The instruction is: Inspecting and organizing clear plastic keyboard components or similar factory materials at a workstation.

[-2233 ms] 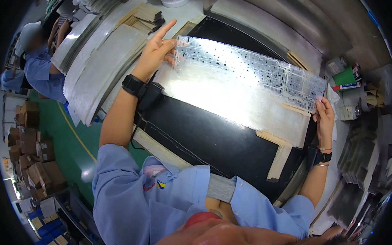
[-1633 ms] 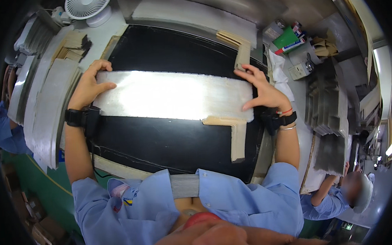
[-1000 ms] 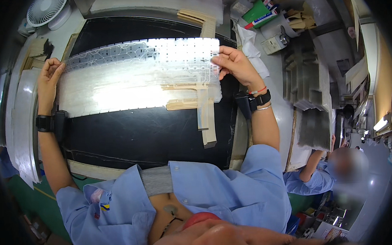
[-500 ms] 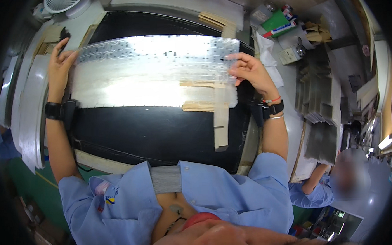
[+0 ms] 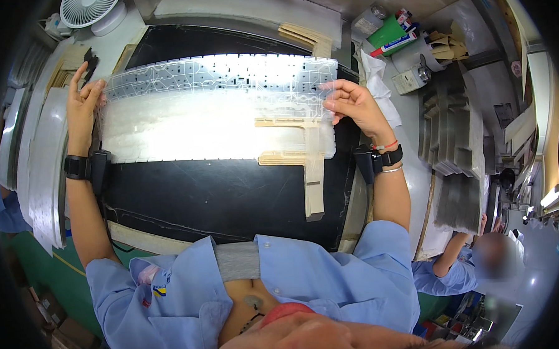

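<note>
A thin clear film (image 5: 165, 120) stretches between my hands over a long panel (image 5: 225, 63) with dark spots and fine lines along its far part. The panel lies on a black work surface (image 5: 224, 195). My left hand (image 5: 84, 108) pinches the film's left edge between thumb and fingers, with the index finger raised. At the right end, my right hand (image 5: 354, 106) has its thumb and fingers closed on the film's edge. Beige strips (image 5: 314, 188) lie across the right part of the panel, partly beneath the film. Glare hides much of the middle.
Another bundle of beige strips (image 5: 308, 37) lies at the far edge. A white fan (image 5: 91, 11) stands at the far left. Stacked sheets flank both sides, with grey stacks (image 5: 449, 123) at right. Markers (image 5: 398, 43) and a white cloth (image 5: 378, 86) are far right. A co-worker (image 5: 452, 263) is at lower right.
The film has shifted slightly, and the panel's line pattern shows more sharply. Both hands keep their hold at the two ends. My left fingers have drawn closer together.
</note>
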`<state>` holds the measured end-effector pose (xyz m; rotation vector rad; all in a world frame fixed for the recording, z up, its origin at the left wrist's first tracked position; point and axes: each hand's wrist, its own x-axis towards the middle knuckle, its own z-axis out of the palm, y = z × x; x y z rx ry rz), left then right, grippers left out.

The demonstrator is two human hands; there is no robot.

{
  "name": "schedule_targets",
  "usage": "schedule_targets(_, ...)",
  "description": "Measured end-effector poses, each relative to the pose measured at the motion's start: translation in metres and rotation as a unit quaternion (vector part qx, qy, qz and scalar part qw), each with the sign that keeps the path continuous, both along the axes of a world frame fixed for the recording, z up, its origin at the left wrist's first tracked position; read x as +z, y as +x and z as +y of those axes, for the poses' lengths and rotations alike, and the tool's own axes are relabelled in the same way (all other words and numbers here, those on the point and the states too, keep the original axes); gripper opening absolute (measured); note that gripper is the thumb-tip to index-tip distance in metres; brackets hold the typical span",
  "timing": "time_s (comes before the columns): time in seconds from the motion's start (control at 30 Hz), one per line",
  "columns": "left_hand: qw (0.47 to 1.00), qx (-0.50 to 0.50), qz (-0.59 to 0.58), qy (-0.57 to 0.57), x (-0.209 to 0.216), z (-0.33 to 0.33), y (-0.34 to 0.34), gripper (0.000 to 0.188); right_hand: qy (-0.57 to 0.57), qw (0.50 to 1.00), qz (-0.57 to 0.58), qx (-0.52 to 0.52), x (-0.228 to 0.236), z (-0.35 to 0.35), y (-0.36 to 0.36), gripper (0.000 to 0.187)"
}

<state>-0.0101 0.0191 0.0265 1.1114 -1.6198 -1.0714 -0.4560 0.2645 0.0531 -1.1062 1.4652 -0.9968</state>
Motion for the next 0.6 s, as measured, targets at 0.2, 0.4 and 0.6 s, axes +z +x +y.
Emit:
schedule_targets(0.2, 1.0, -0.004, -0.01, 0.003, 0.002, 0.001, 0.004, 0.054, -0.01, 1.0, 0.009, -0.006, -0.004, -0.001, -0.003, 0.031)
schedule_targets(0.4, 0.999, -0.023, 0.029, 0.028, 0.003, 0.006, 0.001, 0.055, -0.02, 0.999, -0.008, -0.041, -0.01, 0.0, -0.008, 0.032)
schedule_targets(0.6, 0.996, -0.032, 0.068, 0.047, 0.003, 0.008, -0.004, 0.065, -0.057, 0.992, 0.009, -0.108, -0.019, -0.002, -0.015, 0.032)
